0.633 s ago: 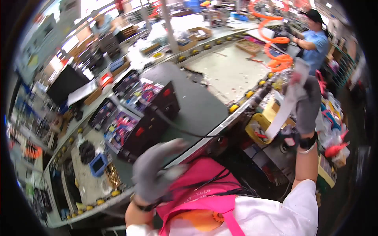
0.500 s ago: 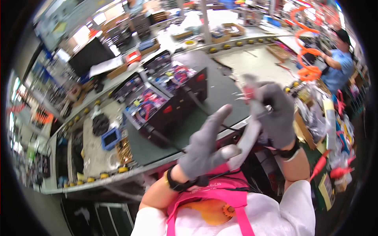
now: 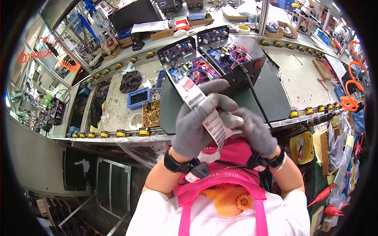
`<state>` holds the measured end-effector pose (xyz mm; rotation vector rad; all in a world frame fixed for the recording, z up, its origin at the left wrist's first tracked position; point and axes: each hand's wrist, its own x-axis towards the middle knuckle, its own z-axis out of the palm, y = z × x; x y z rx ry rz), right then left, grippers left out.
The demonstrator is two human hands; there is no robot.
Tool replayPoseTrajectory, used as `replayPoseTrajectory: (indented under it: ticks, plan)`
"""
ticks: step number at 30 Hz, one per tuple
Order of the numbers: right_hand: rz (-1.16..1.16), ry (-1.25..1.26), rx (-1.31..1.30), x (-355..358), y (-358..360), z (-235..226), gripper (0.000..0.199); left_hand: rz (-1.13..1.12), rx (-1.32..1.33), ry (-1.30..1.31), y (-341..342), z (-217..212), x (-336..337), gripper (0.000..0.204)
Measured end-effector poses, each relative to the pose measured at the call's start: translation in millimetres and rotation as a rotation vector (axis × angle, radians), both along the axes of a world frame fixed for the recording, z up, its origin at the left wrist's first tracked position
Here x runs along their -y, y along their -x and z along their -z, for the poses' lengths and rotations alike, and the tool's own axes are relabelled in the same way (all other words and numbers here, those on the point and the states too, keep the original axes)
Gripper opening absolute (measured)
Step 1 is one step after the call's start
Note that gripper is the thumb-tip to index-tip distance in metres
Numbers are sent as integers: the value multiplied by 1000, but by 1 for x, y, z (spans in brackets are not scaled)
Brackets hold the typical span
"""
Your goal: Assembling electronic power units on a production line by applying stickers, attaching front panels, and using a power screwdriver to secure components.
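Nearby, blue bin of black screws

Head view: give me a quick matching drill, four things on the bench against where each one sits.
Things:
1. label strip
2. blue bin
3. open black chassis
4. dark rag

Places:
A. on the dark mat, circuit boards and coloured wires exposed
B. crumpled on the pale bench beyond the blue bin
C. pinched between the gloved left hand and right hand
D. left of the mat, filled with small dark parts

Pairs: 1-C, 2-D, 3-A, 4-B
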<state>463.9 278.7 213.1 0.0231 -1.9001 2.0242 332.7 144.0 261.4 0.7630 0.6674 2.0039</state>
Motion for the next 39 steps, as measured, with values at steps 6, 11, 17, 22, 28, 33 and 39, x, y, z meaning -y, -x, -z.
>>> replayPoseTrajectory:
  ticks: [6, 11, 17, 22, 28, 33, 39]
  plan:
    - [-151, 204, 103, 12, -15, 48, 63, -12, -77, -206, 24, -11, -3, 41]
    - [-136, 181, 153, 6, -22, 46, 42, -120, -236, -223, 30, -16, -3, 41]
    - [-203, 39, 396, -11, -29, 23, 22, -492, -590, -13, 25, -6, 5, 40]
    - [69, 560, 186, 2, -27, 5, 20, -425, -747, 171, -21, 34, 16, 51]
    - [261, 651, 39, 15, -7, 2, 20, -296, -799, 73, -50, 73, 5, 78]
    - [324, 530, 155, 3, -15, 7, 27, -258, -569, 151, -53, 72, 2, 73]
    - [363, 105, -114, -13, -27, 5, 39, -157, -411, 273, -43, 57, 2, 62]
